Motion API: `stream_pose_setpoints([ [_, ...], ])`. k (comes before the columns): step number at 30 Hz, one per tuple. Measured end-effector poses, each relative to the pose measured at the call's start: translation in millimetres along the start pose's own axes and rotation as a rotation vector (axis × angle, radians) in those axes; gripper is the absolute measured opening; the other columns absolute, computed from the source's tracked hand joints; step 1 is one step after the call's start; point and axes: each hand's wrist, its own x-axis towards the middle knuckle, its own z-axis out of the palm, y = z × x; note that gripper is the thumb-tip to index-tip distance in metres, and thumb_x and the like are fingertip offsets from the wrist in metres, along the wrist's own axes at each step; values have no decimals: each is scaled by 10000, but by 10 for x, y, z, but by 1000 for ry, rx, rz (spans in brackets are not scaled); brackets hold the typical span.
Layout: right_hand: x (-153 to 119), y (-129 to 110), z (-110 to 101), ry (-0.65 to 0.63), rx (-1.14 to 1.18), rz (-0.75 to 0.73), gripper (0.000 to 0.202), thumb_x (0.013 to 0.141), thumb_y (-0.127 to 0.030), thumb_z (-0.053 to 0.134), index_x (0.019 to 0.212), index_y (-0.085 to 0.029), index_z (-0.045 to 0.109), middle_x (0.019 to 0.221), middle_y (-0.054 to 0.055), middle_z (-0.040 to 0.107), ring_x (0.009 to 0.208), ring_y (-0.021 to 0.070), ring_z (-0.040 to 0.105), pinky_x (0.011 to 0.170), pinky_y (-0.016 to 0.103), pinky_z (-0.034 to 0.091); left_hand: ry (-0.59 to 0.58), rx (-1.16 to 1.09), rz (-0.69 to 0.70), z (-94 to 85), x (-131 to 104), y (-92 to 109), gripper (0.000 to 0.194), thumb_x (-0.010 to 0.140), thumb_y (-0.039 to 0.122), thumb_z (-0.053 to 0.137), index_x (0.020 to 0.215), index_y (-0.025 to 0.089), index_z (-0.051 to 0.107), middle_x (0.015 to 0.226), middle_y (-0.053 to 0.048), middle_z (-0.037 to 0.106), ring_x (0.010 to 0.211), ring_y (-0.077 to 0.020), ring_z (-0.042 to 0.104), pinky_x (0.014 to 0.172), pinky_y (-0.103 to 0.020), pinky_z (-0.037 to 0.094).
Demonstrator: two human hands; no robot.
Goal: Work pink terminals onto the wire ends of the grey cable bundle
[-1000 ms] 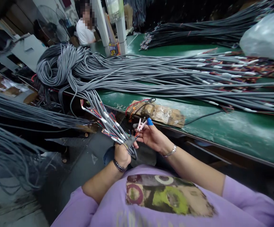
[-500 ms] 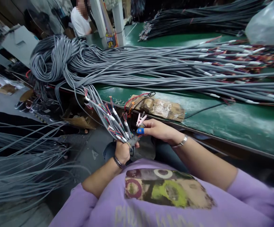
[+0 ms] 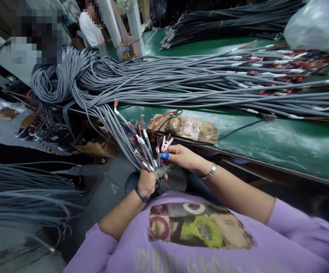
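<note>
My left hand (image 3: 147,182) is wrapped round a bundle of grey cables (image 3: 121,140) whose white-sleeved ends show bare coloured wires. Dark grey wrapping (image 3: 161,171) shows at the top of this fist. Just right of the cable ends, my right hand (image 3: 178,154) is closed in a pinch, with blue tape round one fingertip. A pink clip (image 3: 166,144) stands at its fingertips, close to the board on the bench edge; what exactly the fingers pinch is too small to tell.
Long grey cables (image 3: 153,79) lie across the green bench (image 3: 266,148). A taped wooden board (image 3: 192,131) sits at its near edge. More cables (image 3: 25,193) hang at lower left. A person in white (image 3: 90,28) is behind the bench; another, blurred out, is at upper left.
The view has shifted slightly. The cable ends by my left hand have spread upward, one now standing out over the bench edge. A blurred-out figure has appeared at upper left, and the hanging cables have swung.
</note>
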Motion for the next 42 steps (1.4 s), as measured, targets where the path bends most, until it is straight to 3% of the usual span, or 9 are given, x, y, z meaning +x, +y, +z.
stream_pose_setpoints([
  [7, -145, 129, -187, 17, 317, 180, 378, 642, -502, 741, 754, -156, 639, 765, 29, 657, 648, 113, 569, 667, 282, 479, 40, -102, -1, 10, 27, 29, 196, 611, 301, 726, 579, 139, 620, 462, -1, 581, 419, -117, 520, 461, -244, 424],
  [11, -180, 82, -144, -45, 143, 124, 333, 624, -396, 783, 784, -146, 632, 723, 1, 620, 630, 99, 531, 618, 241, 426, 47, -39, 12, 15, 29, 34, 236, 636, 307, 700, 508, 136, 600, 451, -10, 571, 423, -111, 517, 462, -239, 420],
  [16, -105, 58, 28, 20, -35, 46, 382, 674, -505, 702, 642, -161, 538, 555, -33, 541, 525, 90, 443, 537, 239, 334, -6, 32, 3, 35, 5, 54, 274, 628, 339, 722, 491, 136, 600, 458, -16, 571, 432, -111, 518, 471, -245, 426],
  [22, -90, 173, 88, 230, -79, 44, 468, 703, -595, 624, 568, -162, 508, 501, -44, 457, 490, 75, 356, 505, 241, 278, 5, 0, -12, 34, -2, 49, 280, 602, 356, 752, 511, 137, 602, 475, -13, 574, 429, -109, 516, 466, -245, 431],
  [28, -177, 186, 63, 73, 248, 100, 378, 724, -536, 644, 758, -164, 592, 692, 20, 628, 592, 118, 524, 589, 263, 395, 22, -46, 16, 13, 39, 18, 271, 614, 367, 736, 538, 130, 628, 471, -19, 579, 426, -116, 516, 458, -253, 434],
  [31, -194, 143, 87, -44, 219, 44, 286, 747, -444, 664, 804, -173, 589, 639, 21, 654, 617, 144, 577, 609, 268, 394, 27, -34, 17, 19, 39, 21, 286, 622, 372, 729, 516, 133, 612, 463, -20, 575, 426, -116, 519, 458, -249, 437],
  [36, -206, 90, 138, -38, 180, -31, 236, 763, -405, 660, 777, -182, 584, 601, 9, 657, 620, 161, 602, 681, 309, 428, 35, -28, 16, 3, 31, 6, 298, 639, 376, 727, 520, 129, 612, 462, -24, 576, 428, -113, 523, 457, -241, 433],
  [38, -215, 85, 150, -12, 169, -30, 250, 754, -421, 664, 759, -187, 579, 595, 5, 651, 618, 160, 594, 674, 308, 429, 34, -28, 16, 0, 28, 6, 309, 644, 377, 724, 505, 129, 604, 452, -22, 568, 427, -113, 523, 453, -240, 432],
  [42, -221, 114, 168, 190, 117, -35, 291, 675, -437, 723, 695, -181, 586, 597, -20, 595, 573, 117, 505, 599, 264, 383, 90, -76, 27, 30, 33, 36, 273, 631, 357, 727, 529, 137, 603, 435, -3, 551, 411, -113, 519, 454, -244, 436],
])
